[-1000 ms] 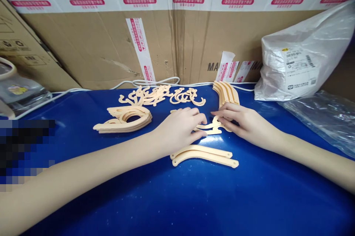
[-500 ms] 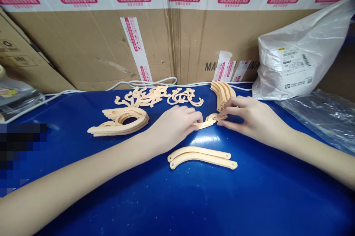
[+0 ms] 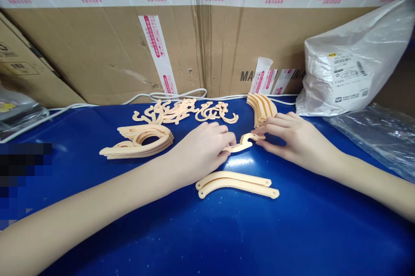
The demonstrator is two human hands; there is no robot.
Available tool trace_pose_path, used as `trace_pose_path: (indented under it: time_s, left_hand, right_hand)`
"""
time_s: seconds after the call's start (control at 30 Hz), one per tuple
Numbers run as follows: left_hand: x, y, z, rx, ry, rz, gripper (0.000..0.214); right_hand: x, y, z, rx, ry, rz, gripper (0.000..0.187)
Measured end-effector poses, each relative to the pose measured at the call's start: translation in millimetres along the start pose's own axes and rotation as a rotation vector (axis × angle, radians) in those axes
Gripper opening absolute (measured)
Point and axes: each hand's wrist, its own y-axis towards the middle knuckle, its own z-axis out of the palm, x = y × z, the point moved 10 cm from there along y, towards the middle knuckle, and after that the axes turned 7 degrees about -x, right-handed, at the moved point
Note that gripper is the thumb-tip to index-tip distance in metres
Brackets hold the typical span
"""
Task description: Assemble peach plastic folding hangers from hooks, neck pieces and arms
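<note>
Between my two hands is a cream plastic hook (image 3: 245, 142), its curved part showing in the gap between them. My left hand (image 3: 209, 146) pinches its left end, and the fingers cover that part. On the other side, my right hand (image 3: 292, 137) has thumb and fingertips closed on the right end. Two curved cream arms (image 3: 240, 183) with holed ends lie side by side on the blue table, nearer to me. Just beyond my right hand stands a stack of similar curved arms (image 3: 261, 109).
A heap of loose cream hooks (image 3: 177, 111) lies at the back. Stacked cream frame pieces (image 3: 139, 142) with a round opening sit at the left. Behind them run a white cable (image 3: 145, 95) and a cardboard box (image 3: 113, 51). A white plastic bag (image 3: 350, 64) stands at back right.
The hook has turned a little between my hands, so its open curve now shows more clearly. Both hands stay in nearly the same place, and the two curved arms have not moved.
</note>
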Motion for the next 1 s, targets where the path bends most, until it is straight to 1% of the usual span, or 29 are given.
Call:
trace_pose_path:
  time_s: [0.13, 0.2, 0.37, 0.63, 0.8, 1.0]
  left_hand:
    - [1, -2, 0.6, 0.066, 0.116, 0.001, 0.015]
    - [0, -2, 0.2, 0.081, 0.150, 0.018, 0.014]
    - [-1, 0, -1.6, 0.046, 0.223, 0.034, 0.020]
    - [8, 3, 1.7, 0.003, 0.303, 0.042, 0.023]
    - [6, 1, 2.6, 0.032, 0.354, 0.054, 0.022]
    - [3, 1, 1.7, 0.004, 0.388, 0.089, 0.023]
  right_hand:
    - [5, -1, 3, 0.014, -0.010, -0.039, 0.019]
    - [6, -2, 3, 0.019, -0.003, -0.043, 0.019]
    - [7, -2, 5, 0.041, 0.014, -0.031, 0.021]
    - [-1, -2, 10, 0.025, -0.041, 0.004, 0.025]
    - [-1, -2, 10, 0.018, -0.067, 0.004, 0.024]
    - [-2, -2, 10, 0.019, -0.089, 0.011, 0.023]
